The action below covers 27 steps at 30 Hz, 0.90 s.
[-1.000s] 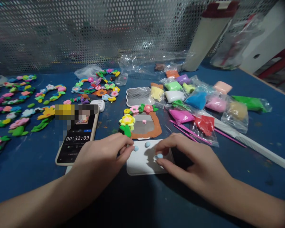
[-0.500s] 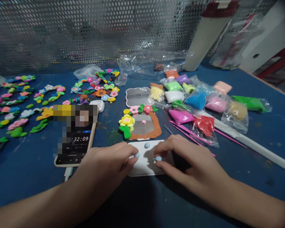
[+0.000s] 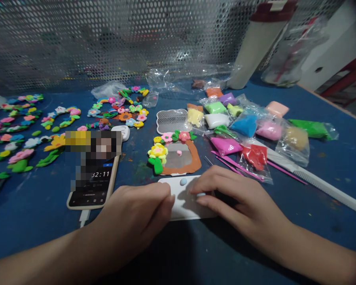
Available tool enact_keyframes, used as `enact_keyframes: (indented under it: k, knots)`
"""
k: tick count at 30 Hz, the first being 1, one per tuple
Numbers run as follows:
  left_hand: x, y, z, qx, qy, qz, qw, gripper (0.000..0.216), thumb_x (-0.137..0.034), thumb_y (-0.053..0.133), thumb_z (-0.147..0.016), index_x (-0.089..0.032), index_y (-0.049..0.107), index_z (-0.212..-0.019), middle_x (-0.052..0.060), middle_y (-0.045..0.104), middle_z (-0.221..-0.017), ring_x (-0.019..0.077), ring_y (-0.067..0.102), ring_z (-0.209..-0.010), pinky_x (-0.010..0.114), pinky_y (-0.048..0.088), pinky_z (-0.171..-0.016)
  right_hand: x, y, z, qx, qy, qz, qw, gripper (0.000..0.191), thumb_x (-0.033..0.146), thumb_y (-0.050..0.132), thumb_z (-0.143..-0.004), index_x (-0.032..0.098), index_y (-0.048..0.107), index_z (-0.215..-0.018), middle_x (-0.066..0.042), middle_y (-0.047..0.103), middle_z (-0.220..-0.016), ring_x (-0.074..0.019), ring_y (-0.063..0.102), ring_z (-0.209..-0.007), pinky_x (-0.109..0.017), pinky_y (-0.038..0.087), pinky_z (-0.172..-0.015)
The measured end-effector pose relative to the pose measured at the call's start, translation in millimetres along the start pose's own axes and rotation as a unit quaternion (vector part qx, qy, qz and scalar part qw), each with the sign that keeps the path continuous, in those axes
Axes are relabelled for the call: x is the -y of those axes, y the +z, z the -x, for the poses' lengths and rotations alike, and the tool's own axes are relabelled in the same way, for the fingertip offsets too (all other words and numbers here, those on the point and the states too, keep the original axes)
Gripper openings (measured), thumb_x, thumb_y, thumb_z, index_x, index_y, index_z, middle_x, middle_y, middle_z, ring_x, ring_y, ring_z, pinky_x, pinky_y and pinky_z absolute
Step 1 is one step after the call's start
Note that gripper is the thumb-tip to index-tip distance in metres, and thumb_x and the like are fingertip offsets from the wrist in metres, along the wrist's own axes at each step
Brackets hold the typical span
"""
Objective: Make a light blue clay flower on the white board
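A white plastic board lies on the blue table in front of me. One light blue clay ball sits near the board's far edge. My left hand rests at the board's left edge with its fingers curled, and they hide whatever lies under them. My right hand is over the board's right part, its fingertips pressed down on a small light blue clay piece. Just beyond the board lies a small mirror with a brown clay frame, decorated with yellow and pink flowers.
A phone showing a timer lies left of the board. Finished clay flower pieces spread over the left side. Bags of coloured clay, pink sticks and a white comb lie to the right. A perforated metal screen stands behind.
My left hand slid right and down over the board's left edge, covering the blue ball that lay there. My right fingers pressed lower on their blue piece. The view shifted slightly.
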<state>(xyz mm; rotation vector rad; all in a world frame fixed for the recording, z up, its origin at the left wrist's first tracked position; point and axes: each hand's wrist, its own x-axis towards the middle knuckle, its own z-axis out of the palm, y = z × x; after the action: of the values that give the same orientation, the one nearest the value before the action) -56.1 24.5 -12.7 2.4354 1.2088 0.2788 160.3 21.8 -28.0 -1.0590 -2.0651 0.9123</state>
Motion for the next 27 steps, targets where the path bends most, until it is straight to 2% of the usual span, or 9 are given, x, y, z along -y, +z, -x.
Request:
enact_keyframes:
  k: [2, 4, 8, 11, 14, 18, 20, 23, 27]
  knots:
    - [3.0, 1.6, -0.4, -0.008, 0.013, 0.006, 1.0, 0.03, -0.027, 0.039, -0.093, -0.019, 0.051, -0.067, -0.004, 0.056, -0.062, 0.0098, 0.052, -0.053, 0.019, 0.036, -0.048, 0.3, -0.2, 0.4, -0.001, 0.009, 0.001, 1.0, 0.006, 0.016, 0.062, -0.083, 0.021, 0.062, -0.08, 0.001, 0.064, -0.075, -0.0119, 0.061, -0.068, -0.021, 0.048, -0.061]
    - [5.2, 3.7, -1.1, -0.033, 0.02, 0.028, 0.999, 0.018, -0.026, 0.046, -0.092, -0.02, 0.059, -0.08, -0.003, 0.063, -0.075, 0.0113, 0.059, -0.067, 0.019, 0.041, -0.057, 0.2, -0.8, 1.1, -0.012, 0.01, 0.003, 1.0, 0.006, 0.015, 0.065, -0.081, 0.02, 0.062, -0.079, 0.002, 0.066, -0.072, -0.0107, 0.061, -0.065, -0.02, 0.047, -0.059]
    - [6.8, 5.6, -1.6, -0.078, 0.022, 0.103, 0.991, 0.023, -0.014, 0.045, -0.092, -0.025, 0.057, -0.107, -0.003, 0.066, -0.099, 0.0106, 0.061, -0.092, 0.019, 0.044, -0.077, -0.7, -4.8, 1.3, -0.065, 0.007, 0.018, 0.998, 0.019, 0.008, 0.055, -0.086, 0.022, 0.066, -0.096, 0.001, 0.072, -0.089, -0.0103, 0.066, -0.079, -0.019, 0.049, -0.069]
    - [7.8, 5.3, -1.3, -0.084, 0.012, 0.124, 0.989, 0.017, -0.015, 0.045, -0.093, -0.022, 0.06, -0.095, -0.003, 0.064, -0.087, 0.0098, 0.061, -0.08, 0.019, 0.044, -0.07, -1.2, -9.3, 0.8, -0.098, 0.026, 0.038, 0.994, 0.015, 0.013, 0.059, -0.086, 0.023, 0.068, -0.092, 0.003, 0.073, -0.085, -0.01, 0.066, -0.074, -0.018, 0.049, -0.064]
    - [9.0, 4.7, -2.2, -0.095, 0.016, 0.127, 0.987, 0.006, -0.021, 0.058, -0.087, -0.021, 0.061, -0.083, -0.004, 0.061, -0.077, 0.0094, 0.058, -0.071, 0.019, 0.042, -0.063, -1.4, -11.9, 0.6, -0.115, 0.035, 0.036, 0.992, 0.003, 0.018, 0.067, -0.08, 0.022, 0.068, -0.08, 0.003, 0.073, -0.077, -0.0109, 0.066, -0.07, -0.019, 0.049, -0.062]
    - [8.2, 3.7, -5.3, -0.118, 0.02, 0.147, 0.982, 0.014, -0.011, 0.054, -0.088, -0.021, 0.063, -0.091, -0.003, 0.066, -0.089, 0.0092, 0.062, -0.083, 0.017, 0.044, -0.074, -2.1, -11.6, 0.3, -0.101, 0.042, 0.006, 0.994, 0.022, 0.012, 0.052, -0.089, 0.023, 0.068, -0.098, 0.002, 0.074, -0.095, -0.0108, 0.068, -0.086, -0.019, 0.051, -0.074]
    - [7.3, 3.0, -6.3, -0.116, 0.012, 0.147, 0.982, 0.013, -0.013, 0.053, -0.089, -0.021, 0.063, -0.089, -0.003, 0.066, -0.083, 0.009, 0.062, -0.075, 0.017, 0.044, -0.066, -2.4, -11.2, 0.5, -0.107, 0.059, 0.008, 0.992, 0.02, 0.014, 0.052, -0.09, 0.024, 0.068, -0.098, 0.003, 0.075, -0.089, -0.0103, 0.069, -0.079, -0.019, 0.051, -0.069]
    - [6.5, 2.2, -6.5, -0.108, -0.005, 0.137, 0.985, 0.004, -0.018, 0.063, -0.083, -0.02, 0.062, -0.08, -0.005, 0.064, -0.072, 0.0089, 0.059, -0.063, 0.018, 0.041, -0.056, -2.7, -11.1, 1.5, -0.108, 0.062, 0.027, 0.992, 0.003, 0.021, 0.065, -0.081, 0.022, 0.068, -0.081, 0.003, 0.072, -0.073, -0.0115, 0.066, -0.064, -0.02, 0.049, -0.057]
    - [6.7, 2.6, -5.8, -0.113, 0.001, 0.155, 0.981, 0.013, -0.012, 0.056, -0.087, -0.022, 0.063, -0.091, -0.005, 0.068, -0.088, 0.0086, 0.062, -0.08, 0.016, 0.044, -0.071, -2.5, -11.2, 2.3, -0.086, 0.035, 0.017, 0.996, 0.017, 0.012, 0.057, -0.086, 0.023, 0.067, -0.093, 0.002, 0.074, -0.089, -0.0117, 0.068, -0.08, -0.019, 0.05, -0.067]
